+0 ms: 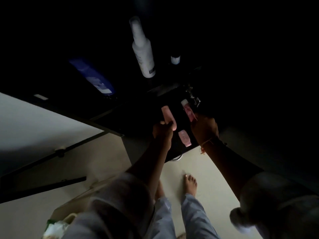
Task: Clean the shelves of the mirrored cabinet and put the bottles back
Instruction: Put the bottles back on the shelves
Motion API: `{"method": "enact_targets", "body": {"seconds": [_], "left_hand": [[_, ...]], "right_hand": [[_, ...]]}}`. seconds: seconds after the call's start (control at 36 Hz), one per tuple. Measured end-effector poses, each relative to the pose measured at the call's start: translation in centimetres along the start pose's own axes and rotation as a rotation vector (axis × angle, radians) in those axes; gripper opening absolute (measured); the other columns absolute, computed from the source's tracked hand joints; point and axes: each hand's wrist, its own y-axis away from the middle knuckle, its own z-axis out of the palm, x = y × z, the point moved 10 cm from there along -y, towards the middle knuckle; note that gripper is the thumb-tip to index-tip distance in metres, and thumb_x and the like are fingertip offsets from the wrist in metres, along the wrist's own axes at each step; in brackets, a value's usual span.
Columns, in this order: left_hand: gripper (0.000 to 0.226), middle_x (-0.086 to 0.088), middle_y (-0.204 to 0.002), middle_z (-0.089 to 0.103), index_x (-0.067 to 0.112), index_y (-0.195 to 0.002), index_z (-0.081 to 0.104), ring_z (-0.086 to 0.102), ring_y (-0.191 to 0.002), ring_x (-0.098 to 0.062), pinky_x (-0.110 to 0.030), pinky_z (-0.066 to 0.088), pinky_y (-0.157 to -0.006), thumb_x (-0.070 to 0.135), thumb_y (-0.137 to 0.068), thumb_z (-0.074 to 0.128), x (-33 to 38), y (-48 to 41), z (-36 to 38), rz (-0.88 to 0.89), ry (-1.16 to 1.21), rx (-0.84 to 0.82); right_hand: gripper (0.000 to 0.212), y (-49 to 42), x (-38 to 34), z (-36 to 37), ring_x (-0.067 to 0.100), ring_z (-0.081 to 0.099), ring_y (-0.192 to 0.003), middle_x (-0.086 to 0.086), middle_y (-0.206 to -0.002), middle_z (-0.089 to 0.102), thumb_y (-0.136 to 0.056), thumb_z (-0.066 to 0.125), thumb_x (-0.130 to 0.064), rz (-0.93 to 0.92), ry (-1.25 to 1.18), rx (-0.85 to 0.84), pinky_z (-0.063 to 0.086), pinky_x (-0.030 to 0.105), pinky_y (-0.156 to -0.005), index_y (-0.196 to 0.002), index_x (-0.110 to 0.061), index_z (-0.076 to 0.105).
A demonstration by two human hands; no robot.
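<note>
Leaning over the dark tabletop, the person has a bottle in each hand. The left hand is curled round the lower end of a pale pink bottle, so most of the bottle sticks out beyond the fist. The right hand grips a second one, a white-capped pink bottle, by its base, with the cap pointing away from the person. Holding both by the bottom looks deliberate to me: it leaves the tops free, so each can be stood up on a shelf without a change of grip, and taking two together saves a trip. A third pink bottle lies flat on the tabletop between the two wrists, apart from both hands, probably next in line. Farther back a tall white spray bottle, a blue bottle and a small dark bottle stand well apart from one another. The room is so dim that I cannot tell whether they are on a cabinet shelf or on the same surface, and I cannot make out the mirrored cabinet at all. Since three pink bottles are not yet shelved, I judge this to be the putting-back stage, with some way to go. The person's bare feet stand on the pale floor below.
</note>
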Motion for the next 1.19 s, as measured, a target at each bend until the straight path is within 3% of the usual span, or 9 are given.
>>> {"method": "enact_targets", "body": {"seconds": [0.19, 0.31, 0.39, 0.56, 0.67, 0.78, 0.89, 1.0, 1.19], "left_hand": [[0.031, -0.01, -0.098, 0.071, 0.008, -0.105, 0.068, 0.068, -0.091, -0.026, -0.038, 0.056, -0.082, 0.029, -0.082, 0.069, 0.7, 6.2, -3.9, 0.1, -0.032, 0.04], [0.027, -0.011, -0.084, 0.072, 0.006, -0.096, 0.069, 0.069, -0.078, -0.028, -0.042, 0.058, -0.073, 0.03, -0.083, 0.068, 2.6, 9.6, -5.7, 0.229, -0.054, 0.064], [0.019, -0.009, -0.078, 0.07, 0.006, -0.088, 0.068, 0.068, -0.074, -0.028, -0.041, 0.056, -0.07, 0.024, -0.083, 0.069, 4.5, 12.1, -6.8, 0.283, 0.009, 0.071], [0.013, -0.008, -0.07, 0.064, 0.004, -0.08, 0.064, 0.059, -0.064, -0.021, -0.035, 0.048, -0.063, 0.016, -0.083, 0.068, 9.5, 17.8, -9.0, 0.429, 0.149, 0.087], [0.005, -0.003, -0.075, 0.068, 0.014, -0.088, 0.068, 0.064, -0.07, -0.019, -0.04, 0.053, -0.069, 0.015, -0.083, 0.069, 13.2, 21.1, -11.1, 0.562, 0.224, 0.114], [0.012, 0.003, -0.08, 0.069, 0.023, -0.096, 0.067, 0.066, -0.075, -0.01, -0.032, 0.055, -0.074, 0.015, -0.087, 0.068, 17.3, 24.5, -13.6, 0.728, 0.229, 0.146], [0.024, 0.007, -0.096, 0.07, 0.026, -0.111, 0.064, 0.066, -0.085, 0.0, -0.013, 0.05, -0.073, 0.018, -0.089, 0.068, 21.2, 27.9, -16.5, 0.884, 0.232, 0.21], [0.035, 0.013, -0.106, 0.063, 0.042, -0.107, 0.058, 0.063, -0.09, 0.006, -0.006, 0.047, -0.073, 0.014, -0.089, 0.067, 25.5, 32.6, -20.2, 1.087, 0.215, 0.311], [0.029, 0.007, -0.106, 0.059, 0.024, -0.113, 0.065, 0.058, -0.095, -0.005, -0.028, 0.05, -0.081, 0.016, -0.086, 0.065, 34.1, 42.4, -28.2, 1.47, 0.004, 0.713]], "right_hand": [[0.052, 4.4, -1.9, -5.3, 0.005, 0.06, -0.051, -0.006, -0.057, 0.062, -0.098, 0.033, -0.057, 0.086, -0.281, -0.025, 0.044, 0.019, -0.046, -0.073, -0.022, 0.062], [0.016, 7.1, -2.6, -6.4, 0.018, 0.069, -0.08, 0.003, -0.087, 0.072, -0.093, 0.054, -0.028, 0.101, -0.552, -0.086, 0.059, 0.035, -0.069, -0.097, -0.02, 0.068], [0.025, 8.7, -3.4, -7.6, 0.023, 0.066, -0.096, 0.008, -0.106, 0.068, -0.089, 0.061, -0.011, 0.148, -0.738, -0.136, 0.058, 0.042, -0.083, -0.114, -0.012, 0.063], [0.027, 10.0, -6.9, -13.1, 0.021, 0.065, -0.097, 0.003, -0.103, 0.067, -0.084, 0.064, 0.004, 0.012, -0.98, -0.081, 0.054, 0.018, -0.065, -0.103, -0.015, 0.06], [0.028, 9.6, -9.7, -17.1, 0.022, 0.068, -0.097, 0.007, -0.103, 0.071, -0.086, 0.062, 0.004, -0.113, -1.078, -0.054, 0.058, 0.032, -0.076, -0.11, -0.01, 0.06], [0.018, 10.1, -13.3, -21.8, 0.019, 0.071, -0.09, 0.006, -0.098, 0.072, -0.091, 0.059, -0.004, -0.228, -1.189, -0.01, 0.057, 0.027, -0.072, -0.109, -0.009, 0.061], [0.013, 10.5, -16.3, -26.4, 0.019, 0.071, -0.082, 0.007, -0.094, 0.073, -0.093, 0.059, -0.015, -0.312, -1.249, 0.075, 0.054, 0.024, -0.063, -0.104, -0.01, 0.062], [0.005, 11.0, -19.1, -32.1, 0.015, 0.07, -0.084, 0.001, -0.089, 0.072, -0.092, 0.061, -0.022, -0.449, -1.19, 0.232, 0.057, 0.032, -0.073, -0.095, -0.019, 0.063], [0.015, 12.8, -24.7, -44.9, 0.005, 0.065, -0.081, -0.008, -0.088, 0.069, -0.095, 0.056, -0.035, -0.695, -0.948, 0.625, 0.052, 0.024, -0.075, -0.098, -0.025, 0.066]]}}
